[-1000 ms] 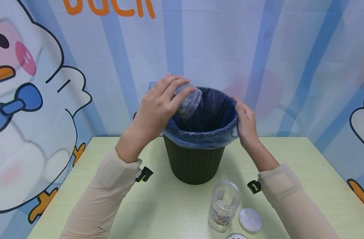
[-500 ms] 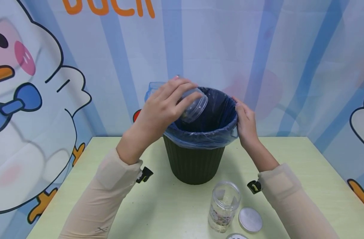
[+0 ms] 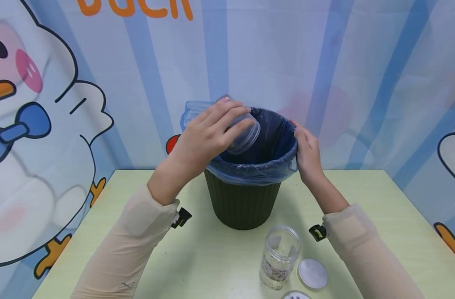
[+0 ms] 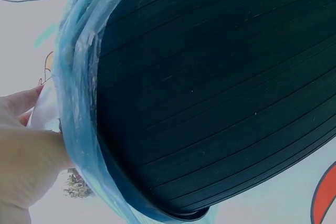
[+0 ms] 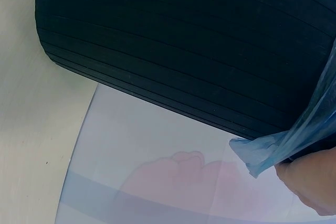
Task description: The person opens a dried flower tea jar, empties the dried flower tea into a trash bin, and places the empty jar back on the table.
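A dark ribbed trash bin [image 3: 243,205] stands on the table, lined with a blue plastic bag [image 3: 246,172] folded over its rim. My left hand [image 3: 203,137] grips a clear jar [image 3: 247,139] from above and tilts it, mouth to the right, over the bin's opening. In the left wrist view that hand [image 4: 31,156] shows beyond the bag, with a speckled clump [image 4: 79,183] beside it. On the other side my right hand [image 3: 308,153] grips the bagged rim. Its thumb side shows next to a bag corner [image 5: 260,153] in the right wrist view. The jar's inside is largely hidden.
A second clear jar [image 3: 279,257], uncapped and with a printed label, stands upright in front of the bin. Beside it lies a round silvery lid [image 3: 312,274]. Another lid [image 3: 296,295] is cut off by the lower edge. A cartoon backdrop [image 3: 268,54] rises behind the table.
My left hand and the tilted jar have shifted a little right over the bin. Bits seen in the jar before no longer show clearly. The right hand keeps its place.
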Available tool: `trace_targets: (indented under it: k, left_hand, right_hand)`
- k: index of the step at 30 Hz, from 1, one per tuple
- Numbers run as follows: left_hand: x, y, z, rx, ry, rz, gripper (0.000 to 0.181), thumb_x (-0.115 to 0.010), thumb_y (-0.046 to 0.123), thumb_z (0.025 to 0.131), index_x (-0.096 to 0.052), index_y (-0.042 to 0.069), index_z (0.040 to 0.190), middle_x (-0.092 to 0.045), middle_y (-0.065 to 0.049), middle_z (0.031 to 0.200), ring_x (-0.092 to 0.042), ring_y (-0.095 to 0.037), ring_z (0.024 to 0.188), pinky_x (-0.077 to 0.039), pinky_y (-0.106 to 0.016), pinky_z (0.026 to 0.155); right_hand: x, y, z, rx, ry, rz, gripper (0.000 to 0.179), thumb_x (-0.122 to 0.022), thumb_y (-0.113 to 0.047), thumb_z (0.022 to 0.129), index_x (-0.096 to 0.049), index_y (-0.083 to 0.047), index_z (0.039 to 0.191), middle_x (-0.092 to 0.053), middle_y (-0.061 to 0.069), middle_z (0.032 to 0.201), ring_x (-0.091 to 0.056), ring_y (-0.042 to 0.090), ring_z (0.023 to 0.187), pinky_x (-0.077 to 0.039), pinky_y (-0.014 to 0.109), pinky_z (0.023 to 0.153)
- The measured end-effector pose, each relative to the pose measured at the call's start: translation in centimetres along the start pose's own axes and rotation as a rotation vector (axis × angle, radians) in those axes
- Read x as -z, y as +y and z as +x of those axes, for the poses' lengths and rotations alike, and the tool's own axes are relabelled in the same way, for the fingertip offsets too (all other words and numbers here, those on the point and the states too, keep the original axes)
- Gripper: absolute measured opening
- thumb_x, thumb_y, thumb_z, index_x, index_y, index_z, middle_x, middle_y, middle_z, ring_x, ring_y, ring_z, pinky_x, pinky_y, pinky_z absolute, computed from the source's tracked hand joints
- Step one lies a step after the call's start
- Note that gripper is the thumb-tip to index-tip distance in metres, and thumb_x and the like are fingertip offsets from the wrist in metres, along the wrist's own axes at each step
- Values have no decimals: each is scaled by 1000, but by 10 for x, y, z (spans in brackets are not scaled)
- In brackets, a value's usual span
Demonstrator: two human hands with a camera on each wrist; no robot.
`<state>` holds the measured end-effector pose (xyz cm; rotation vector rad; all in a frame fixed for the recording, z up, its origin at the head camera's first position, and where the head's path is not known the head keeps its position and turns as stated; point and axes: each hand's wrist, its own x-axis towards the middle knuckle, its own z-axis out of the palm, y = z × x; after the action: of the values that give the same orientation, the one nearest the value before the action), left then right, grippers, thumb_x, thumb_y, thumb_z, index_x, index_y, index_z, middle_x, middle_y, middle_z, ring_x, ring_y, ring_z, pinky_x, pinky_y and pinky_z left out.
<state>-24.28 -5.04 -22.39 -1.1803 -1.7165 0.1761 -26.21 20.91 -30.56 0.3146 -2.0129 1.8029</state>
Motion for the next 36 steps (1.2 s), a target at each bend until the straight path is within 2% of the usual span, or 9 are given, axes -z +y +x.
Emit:
trace_targets:
  k: [4,11,15,18,27,32,36]
  left_hand:
    - [1,1,-1,31,-40,-23,42,-52,-16,95,-61,5,130,-58,-15,133,-49,-29,128,-22,-35,118]
    - [2,2,-1,78,-94,-1,45,-55,-16,93,-62,7,132,-58,-14,135,-49,-29,129,-22,-34,119]
    - [3,2,-1,104,-85,-42,48,-56,-17,92,-61,8,133,-57,-14,136,-49,-28,129,-21,-33,119]
    - [5,1,-2,105,-79,-37,48,-56,-17,92,-61,8,133,-56,-15,136,-49,-29,129,-20,-34,119]
    - [4,-2,0,71,-44,-2,46,-50,-18,94,-62,6,131,-57,-15,135,-49,-29,129,-21,-35,119]
    - [3,-4,3,61,2,5,42,-47,-18,94,-63,4,126,-59,-16,133,-51,-29,126,-23,-36,118]
    - [3,-4,4,43,1,18,41,-46,-18,95,-63,4,126,-59,-16,133,-50,-29,126,-23,-36,118]
  right_hand:
    - [0,0,0,1,-3,2,48,-33,-24,109,-44,2,148,-35,15,157,-28,21,146,-21,38,119]
    - [0,0,0,6,-3,5,48,-34,-24,109,-44,2,147,-36,16,156,-29,22,146,-22,38,119]
    - [0,0,0,10,4,4,48,-34,-24,109,-45,3,147,-37,16,155,-30,22,146,-22,37,119]
    - [0,1,0,6,1,6,48,-34,-24,109,-44,3,147,-38,15,155,-29,22,146,-22,37,119]
    - [1,0,1,0,-3,1,48,-34,-24,109,-44,3,147,-38,13,155,-30,22,145,-22,38,119]
    - [0,1,1,-1,5,0,48,-35,-24,108,-45,3,147,-39,14,154,-30,22,145,-22,37,118]
    - [0,1,1,5,-1,3,48,-34,-24,108,-44,4,147,-39,15,155,-30,22,145,-22,37,118]
